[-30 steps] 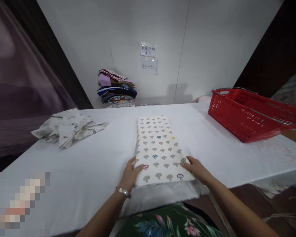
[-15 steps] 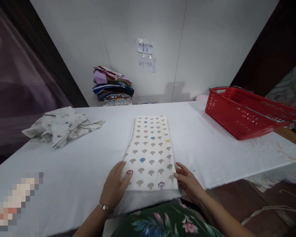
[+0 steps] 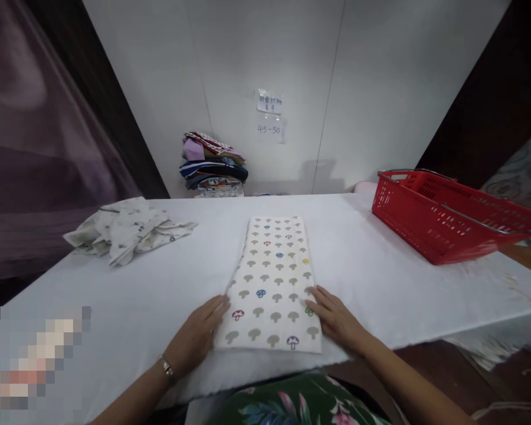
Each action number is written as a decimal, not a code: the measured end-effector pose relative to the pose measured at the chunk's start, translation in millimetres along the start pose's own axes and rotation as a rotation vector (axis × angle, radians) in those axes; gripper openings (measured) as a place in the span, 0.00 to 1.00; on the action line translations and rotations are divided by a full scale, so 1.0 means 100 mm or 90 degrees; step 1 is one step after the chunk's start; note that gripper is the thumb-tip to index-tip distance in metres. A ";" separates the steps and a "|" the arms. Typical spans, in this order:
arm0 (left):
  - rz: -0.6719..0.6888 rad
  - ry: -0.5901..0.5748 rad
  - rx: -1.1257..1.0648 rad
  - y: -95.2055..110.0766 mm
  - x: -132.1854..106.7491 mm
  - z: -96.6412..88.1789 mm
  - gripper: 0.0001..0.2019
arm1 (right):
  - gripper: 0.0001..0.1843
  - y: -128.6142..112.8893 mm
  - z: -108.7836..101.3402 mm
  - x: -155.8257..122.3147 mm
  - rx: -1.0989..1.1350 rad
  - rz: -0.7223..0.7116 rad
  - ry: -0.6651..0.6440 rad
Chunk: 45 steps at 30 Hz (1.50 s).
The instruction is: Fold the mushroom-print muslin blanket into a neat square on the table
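Observation:
A white cloth with a mushroom print (image 3: 269, 286) lies folded into a long, flat strip on the table in front of me. Most mushrooms are grey; a few are blue, red, green, yellow or purple. My left hand (image 3: 199, 333) touches the strip's left edge near its front end, fingers stretched out, and a metal bracelet circles that wrist. At the right edge, my right hand (image 3: 336, 316) lies with its fingers extended and their tips on the cloth. Neither hand grips the fabric.
On the white-covered table (image 3: 159, 307), a crumpled printed cloth (image 3: 128, 230) lies at the left. A red plastic basket (image 3: 429, 221) stands at the right. Folded fabrics form a stack (image 3: 215, 168) by the back wall, left of paper signs (image 3: 269, 115).
My left thumb has come off the cloth's top, and that hand now sits at the left edge. My right fingers have moved onto the right edge. The camera view has shifted slightly.

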<state>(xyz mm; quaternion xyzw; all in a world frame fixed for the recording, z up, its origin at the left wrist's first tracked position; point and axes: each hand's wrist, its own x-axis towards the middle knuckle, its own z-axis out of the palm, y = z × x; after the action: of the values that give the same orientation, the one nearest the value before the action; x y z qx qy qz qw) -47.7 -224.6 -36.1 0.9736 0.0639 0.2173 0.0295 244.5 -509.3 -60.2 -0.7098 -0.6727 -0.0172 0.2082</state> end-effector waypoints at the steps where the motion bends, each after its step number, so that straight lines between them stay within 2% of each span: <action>1: -0.002 0.007 -0.011 0.06 0.07 -0.01 0.28 | 0.28 0.03 0.02 0.04 -0.021 -0.031 -0.010; 3: -0.003 0.006 -0.044 0.28 0.22 -0.03 0.24 | 0.27 0.08 0.03 0.12 -0.029 -0.088 -0.018; 5: 0.011 -0.024 -0.086 0.57 0.39 -0.04 0.21 | 0.25 0.08 0.00 0.23 0.007 -0.122 0.010; 6: 0.018 -0.048 -0.107 0.73 0.47 -0.03 0.23 | 0.24 0.06 -0.03 0.30 0.036 -0.126 0.036; 9: 0.007 -0.082 -0.129 1.12 0.68 0.04 0.41 | 0.22 -0.03 -0.20 0.61 0.118 -0.099 0.113; 10: -0.011 -0.071 -0.118 1.21 0.73 0.07 0.45 | 0.21 -0.07 -0.26 0.73 0.135 -0.092 0.132; 12: -0.062 -0.020 -0.077 1.30 0.82 0.13 0.45 | 0.21 -0.13 -0.37 0.96 0.157 -0.090 0.161; 15: -0.144 0.059 -0.024 1.29 0.92 0.19 0.39 | 0.21 -0.17 -0.48 1.19 0.176 -0.106 0.166; 18: -0.190 0.103 -0.010 1.24 1.00 0.20 0.35 | 0.20 -0.15 -0.54 1.24 0.197 -0.115 0.146; 21: -0.183 0.099 -0.030 1.22 1.04 0.17 0.31 | 0.20 -0.11 -0.58 1.17 0.218 -0.100 0.136; 26: -0.156 0.061 -0.104 1.24 1.11 0.06 0.20 | 0.20 -0.05 -0.61 1.04 0.265 -0.076 0.126; 29: -0.170 0.079 -0.171 1.19 1.17 -0.05 0.18 | 0.19 -0.02 -0.63 0.98 0.305 -0.047 0.117; 32: -0.189 0.088 -0.216 1.09 1.26 -0.20 0.18 | 0.24 0.03 -0.64 0.95 0.326 -0.038 0.085; 35: -0.195 0.089 -0.232 0.97 1.36 -0.35 0.17 | 0.33 0.12 -0.55 0.96 0.297 -0.035 0.077; 39: -0.201 0.098 -0.242 0.86 1.50 -0.53 0.15 | 0.50 0.34 -0.27 1.11 0.206 0.008 0.104; 41: -0.215 0.096 -0.253 0.82 1.58 -0.65 0.14 | 0.51 0.49 -0.11 1.24 0.173 0.043 0.126; 45: -0.237 0.110 -0.256 0.72 1.76 -1.01 0.12 | 0.42 0.77 0.10 1.58 0.171 0.088 0.201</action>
<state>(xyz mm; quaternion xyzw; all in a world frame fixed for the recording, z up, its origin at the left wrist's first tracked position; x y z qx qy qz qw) 74.7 -269.2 135.1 0.8975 0.1998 0.2989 0.2556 330.5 -356.9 -42.0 -0.7087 -0.5777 -0.0241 0.4041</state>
